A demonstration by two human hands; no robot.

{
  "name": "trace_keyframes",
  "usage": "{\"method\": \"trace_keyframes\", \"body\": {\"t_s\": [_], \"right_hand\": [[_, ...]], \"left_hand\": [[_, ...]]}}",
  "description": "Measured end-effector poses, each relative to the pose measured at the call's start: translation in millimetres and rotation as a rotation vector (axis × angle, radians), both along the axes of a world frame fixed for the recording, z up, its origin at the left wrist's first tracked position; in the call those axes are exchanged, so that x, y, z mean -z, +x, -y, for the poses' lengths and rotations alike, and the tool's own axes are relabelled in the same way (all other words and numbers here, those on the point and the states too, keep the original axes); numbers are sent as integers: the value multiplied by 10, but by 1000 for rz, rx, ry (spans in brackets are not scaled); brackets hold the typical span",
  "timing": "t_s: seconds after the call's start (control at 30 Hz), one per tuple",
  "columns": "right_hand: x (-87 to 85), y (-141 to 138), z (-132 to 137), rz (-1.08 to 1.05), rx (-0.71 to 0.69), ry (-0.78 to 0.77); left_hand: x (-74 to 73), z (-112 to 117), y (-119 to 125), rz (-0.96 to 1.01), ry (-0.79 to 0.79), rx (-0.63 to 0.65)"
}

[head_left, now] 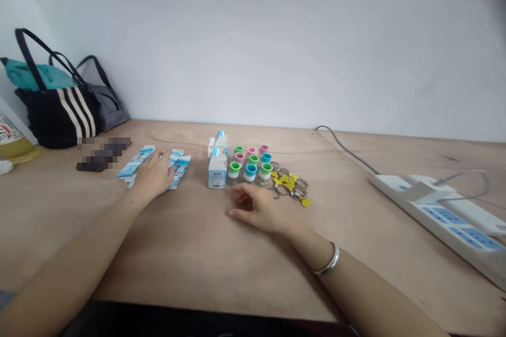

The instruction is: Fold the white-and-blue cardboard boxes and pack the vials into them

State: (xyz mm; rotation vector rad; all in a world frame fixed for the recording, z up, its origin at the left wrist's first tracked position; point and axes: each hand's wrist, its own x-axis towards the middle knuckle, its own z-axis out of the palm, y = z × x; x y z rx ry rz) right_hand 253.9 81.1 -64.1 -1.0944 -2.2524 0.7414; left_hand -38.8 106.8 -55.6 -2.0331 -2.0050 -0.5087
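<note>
Item: our left hand [154, 175], open, rests on flattened blue-and-white cartons [136, 164]. Our right hand [253, 208], loosely curled and empty, lies just before colour-capped vials [250, 171]. Far beyond the left, a black tote [55, 121] holds teal cloth [35, 76].

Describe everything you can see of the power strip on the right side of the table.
The power strip is a long white bar, plastic by its look, with blue panels along its top. It lies flat on the plywood table, angled from back to front right, and its near end runs to the picture's edge. A white block sits on it near the far end, a thin grey cable loops above, and a thicker grey cord runs toward the table's back.
</note>
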Motion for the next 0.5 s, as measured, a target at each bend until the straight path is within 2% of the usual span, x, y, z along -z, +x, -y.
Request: {"method": "trace_keyframes", "body": {"t_s": [0.17,0.33,0.37,0.43,0.5], "right_hand": [[-22,4,-8,57,-24,50],[-22,5,-2,47,-35,47],[-17,5,-1,45,-33,42],[-3,7,-5,38,-21,22],[7,20,-22,2,-1,-19]], "left_hand": [[-1,30,40,-98,-48,-34],[-128,39,36,-110,108,-9],[-152,46,24,-126,193,16],[-194,89,12,-167,495,114],[-226,181,42,-211,878,326]]}}
